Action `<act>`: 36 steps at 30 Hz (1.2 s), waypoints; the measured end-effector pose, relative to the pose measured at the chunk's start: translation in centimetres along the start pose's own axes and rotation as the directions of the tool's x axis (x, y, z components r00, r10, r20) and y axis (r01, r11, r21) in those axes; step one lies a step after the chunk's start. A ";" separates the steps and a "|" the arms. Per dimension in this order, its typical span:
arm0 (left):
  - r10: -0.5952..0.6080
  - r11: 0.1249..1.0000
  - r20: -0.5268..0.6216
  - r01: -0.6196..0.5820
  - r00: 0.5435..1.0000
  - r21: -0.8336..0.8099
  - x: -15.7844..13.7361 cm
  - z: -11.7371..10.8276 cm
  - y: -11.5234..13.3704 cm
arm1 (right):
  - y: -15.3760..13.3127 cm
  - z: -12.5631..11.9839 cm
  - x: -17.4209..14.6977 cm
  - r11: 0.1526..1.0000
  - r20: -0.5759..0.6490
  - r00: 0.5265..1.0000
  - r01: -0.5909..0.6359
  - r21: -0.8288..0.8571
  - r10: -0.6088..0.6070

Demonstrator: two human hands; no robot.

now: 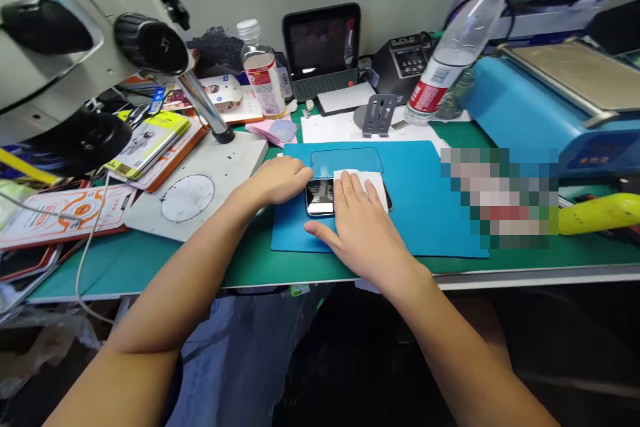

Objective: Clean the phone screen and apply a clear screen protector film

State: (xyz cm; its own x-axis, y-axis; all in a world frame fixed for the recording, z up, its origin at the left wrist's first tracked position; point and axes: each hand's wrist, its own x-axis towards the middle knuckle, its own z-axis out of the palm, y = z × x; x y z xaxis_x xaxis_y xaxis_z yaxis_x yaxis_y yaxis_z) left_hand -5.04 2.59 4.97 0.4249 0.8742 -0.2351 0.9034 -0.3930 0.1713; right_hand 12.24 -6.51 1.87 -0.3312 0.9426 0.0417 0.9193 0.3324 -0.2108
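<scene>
A phone (320,199) with a dark, reflective screen lies flat on a blue mat (425,213). My right hand (363,230) rests on it with fingers stretched out flat, pressing a white wipe (381,190) against the screen; the thumb sticks out to the left. At the phone's left end is my left hand (283,180), its fingers curled in and its tips at the phone's upper left corner. What lies beneath those fingers is hidden. Just behind the phone, a clear screen protector (345,161) lies on the mat.
A microscope stand base (235,153) and boxes (65,213) occupy the left. Behind the mat stand a juice bottle (263,73), a small screen device (323,43), a grey phone stand (379,117) and a red-capped bottle (445,60). A blue machine (525,120) and a yellow handle (600,213) are at right.
</scene>
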 end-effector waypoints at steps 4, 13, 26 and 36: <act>-0.040 0.999 -0.024 0.039 0.999 -0.012 0.2 0.2 0.0 | -2.7 0.8 0.7 0.994 -0.016 0.994 0.106 -0.010 -0.106; -0.069 0.996 -0.033 0.067 0.997 -0.063 0.2 0.1 0.0 | -2.9 1.2 -1.9 0.966 -0.036 0.969 0.239 -0.093 -0.243; -0.174 0.983 -0.107 0.179 0.979 0.033 0.0 0.0 -0.3 | -3.3 0.5 -0.9 0.971 0.020 0.971 0.240 -0.013 -0.240; -0.098 0.992 -0.020 0.099 0.995 0.084 -0.2 0.1 0.1 | 1.7 -0.1 -6.6 0.991 -0.040 0.994 0.095 -0.099 -0.100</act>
State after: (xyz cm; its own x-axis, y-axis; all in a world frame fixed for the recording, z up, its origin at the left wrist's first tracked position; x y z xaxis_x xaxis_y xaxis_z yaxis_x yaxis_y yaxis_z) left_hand -5.02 2.39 4.92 0.3334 0.9138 -0.2319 0.9426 -0.3272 0.0659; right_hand 15.99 -12.13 1.33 -0.4126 0.9053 0.1012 0.8999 0.4223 -0.1086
